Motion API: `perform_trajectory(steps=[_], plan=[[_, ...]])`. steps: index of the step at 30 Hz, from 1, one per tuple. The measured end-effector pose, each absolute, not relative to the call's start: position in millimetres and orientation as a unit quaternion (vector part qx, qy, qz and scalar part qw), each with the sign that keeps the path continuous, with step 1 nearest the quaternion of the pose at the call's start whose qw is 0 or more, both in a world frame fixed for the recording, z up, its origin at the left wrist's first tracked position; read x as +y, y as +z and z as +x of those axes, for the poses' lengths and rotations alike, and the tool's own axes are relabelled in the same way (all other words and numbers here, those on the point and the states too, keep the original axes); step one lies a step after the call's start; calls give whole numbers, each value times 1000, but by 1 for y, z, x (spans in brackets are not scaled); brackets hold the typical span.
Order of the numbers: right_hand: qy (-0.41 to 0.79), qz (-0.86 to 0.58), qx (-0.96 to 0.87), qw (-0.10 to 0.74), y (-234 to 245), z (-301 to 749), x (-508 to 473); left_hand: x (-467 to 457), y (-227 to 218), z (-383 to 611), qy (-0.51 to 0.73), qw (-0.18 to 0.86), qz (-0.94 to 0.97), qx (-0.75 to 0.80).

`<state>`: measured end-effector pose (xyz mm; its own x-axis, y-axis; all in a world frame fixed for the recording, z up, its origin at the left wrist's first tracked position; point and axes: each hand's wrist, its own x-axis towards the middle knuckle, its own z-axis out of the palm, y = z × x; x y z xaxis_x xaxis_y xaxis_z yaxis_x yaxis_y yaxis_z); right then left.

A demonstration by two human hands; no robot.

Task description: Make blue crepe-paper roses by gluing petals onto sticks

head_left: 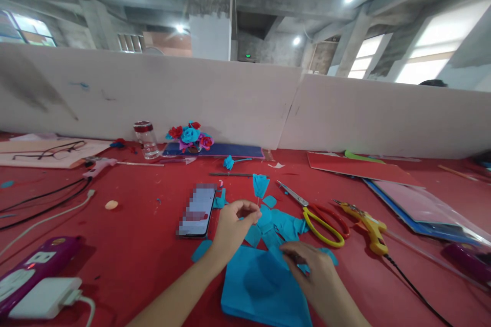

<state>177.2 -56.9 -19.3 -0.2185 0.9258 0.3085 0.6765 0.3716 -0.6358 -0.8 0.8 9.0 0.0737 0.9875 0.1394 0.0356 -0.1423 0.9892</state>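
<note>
My left hand (pixel 238 222) is closed in a pinch on the thin stem of a blue paper flower (pixel 261 185), which stands upright above the fingertips. Lower and to the right, my right hand (pixel 312 265) has its fingers curled, with the tips at a blue paper petal (pixel 274 253). Loose blue petals (pixel 286 222) lie in a heap between and beyond the hands. Directly below them sits a stack of blue paper (pixel 264 286), partly covered by the right hand.
Scissors (pixel 324 222) and a yellow glue gun (pixel 368 227) lie right; a phone (pixel 197 209) lies left. Behind are a finished bouquet (pixel 191 135), a glass jar (pixel 146 140) and a small blue flower (pixel 229 162). A power strip (pixel 38 271) with a white charger (pixel 48 297) is near left.
</note>
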Motion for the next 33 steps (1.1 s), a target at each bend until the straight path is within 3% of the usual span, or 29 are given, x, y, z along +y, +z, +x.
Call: perform_trajectory(steps=[3, 8, 14, 33], plan=[[178, -530, -745, 363, -3, 182, -51, 1, 9, 0, 498, 468, 567, 461], [177, -525, -761, 337, 27, 186, -43, 2, 5, 1, 498, 468, 562, 467], [265, -514, -741, 341, 46, 184, -38, 3, 1, 0, 507, 471, 558, 458], [344, -491, -701, 386, 57, 178, -20, 3, -1, 2, 489, 468, 576, 459]])
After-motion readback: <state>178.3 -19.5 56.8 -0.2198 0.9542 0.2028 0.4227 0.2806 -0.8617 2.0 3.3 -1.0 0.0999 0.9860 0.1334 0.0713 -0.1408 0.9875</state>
